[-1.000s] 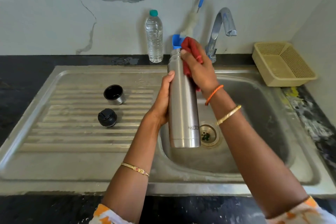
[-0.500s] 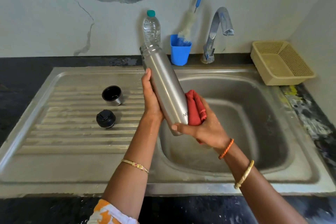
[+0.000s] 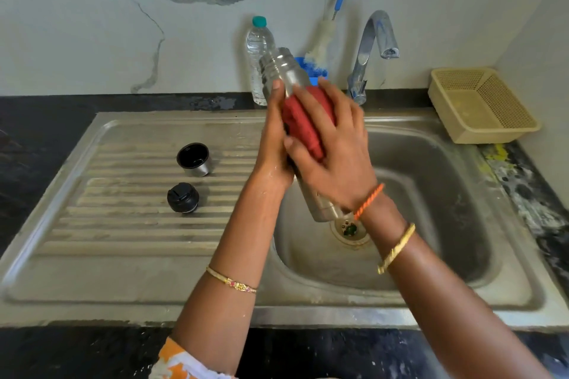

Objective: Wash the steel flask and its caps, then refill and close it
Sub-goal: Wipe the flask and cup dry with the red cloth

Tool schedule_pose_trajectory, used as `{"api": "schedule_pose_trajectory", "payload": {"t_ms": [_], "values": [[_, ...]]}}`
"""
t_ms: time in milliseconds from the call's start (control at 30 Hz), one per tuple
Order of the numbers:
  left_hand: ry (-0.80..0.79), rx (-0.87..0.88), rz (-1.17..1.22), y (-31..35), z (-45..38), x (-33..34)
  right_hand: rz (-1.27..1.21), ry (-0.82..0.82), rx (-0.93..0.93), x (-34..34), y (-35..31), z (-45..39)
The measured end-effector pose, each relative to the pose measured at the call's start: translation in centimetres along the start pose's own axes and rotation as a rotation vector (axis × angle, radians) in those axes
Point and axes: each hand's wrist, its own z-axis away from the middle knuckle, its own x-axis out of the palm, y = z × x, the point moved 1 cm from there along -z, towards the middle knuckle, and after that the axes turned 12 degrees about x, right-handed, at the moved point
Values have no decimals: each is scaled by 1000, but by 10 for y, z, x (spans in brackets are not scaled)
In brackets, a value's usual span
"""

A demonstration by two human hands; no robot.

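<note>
Flask (image 3: 286, 71) tilted over sink (image 3: 446, 194) — left hand (image 3: 272, 144) grip round it, right hand (image 3: 332, 144) fingers clamping red cloth (image 3: 304, 120).

It was a home kitchen: a steel sink (image 3: 462, 271) with a ribbed draining board (image 3: 138, 218) was set into a dark speckled stone tabletop (image 3: 46, 120), with a curved tap (image 3: 366, 58) against a marble-veined wall (image 3: 123, 24), a bottle brush (image 3: 323, 40) in a blue cup (image 3: 314, 72), and a beige plastic basket (image 3: 480, 104) beside it.
</note>
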Motion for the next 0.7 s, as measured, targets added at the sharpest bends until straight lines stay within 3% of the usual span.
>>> {"api": "schedule_pose_trajectory", "payload": {"t_ms": [100, 267, 433, 500, 567, 633, 700], "values": [[-19, 68, 95, -6, -1, -3, 37, -62, -25, 5, -13, -34], [27, 121, 114, 7, -10, -19, 180, -119, -244, 12, 1, -14], [244, 151, 12, 9, -14, -34, 55, -127, -290, 8, 46, 35], [272, 135, 4, 4, -14, -37, -128, -139, -206, 4, 57, 42], [252, 120, -13, 2, -16, -37, -393, -185, 5, 3, 58, 39], [142, 89, -66, 3, -15, -31, -596, -196, 160, 5, 55, 32], [40, 61, -256, 1, -11, -21, -625, -143, 181, 9, 50, 27]]}}
